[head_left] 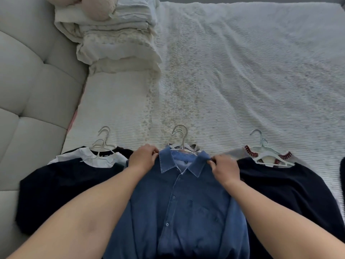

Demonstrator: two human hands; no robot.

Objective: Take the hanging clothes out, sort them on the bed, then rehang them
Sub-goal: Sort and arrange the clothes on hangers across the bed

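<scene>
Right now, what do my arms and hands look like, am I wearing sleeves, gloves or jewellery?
Both forearms are bare right down to the bottom edge of the picture, so no sleeve shows. The left hand and right hand wear no gloves. No watch, bracelet or ring is visible on the wrists or fingers, as far as the view shows.

A: Lower centre: blue shirt (179, 199) flat on bed (242, 71). Left hand (142, 158) and right hand (225, 170) pinch its shoulders.
B: Dark tops (61, 189) on hangers (101, 144) either side; folded bedding (115, 40) upper left.
</scene>
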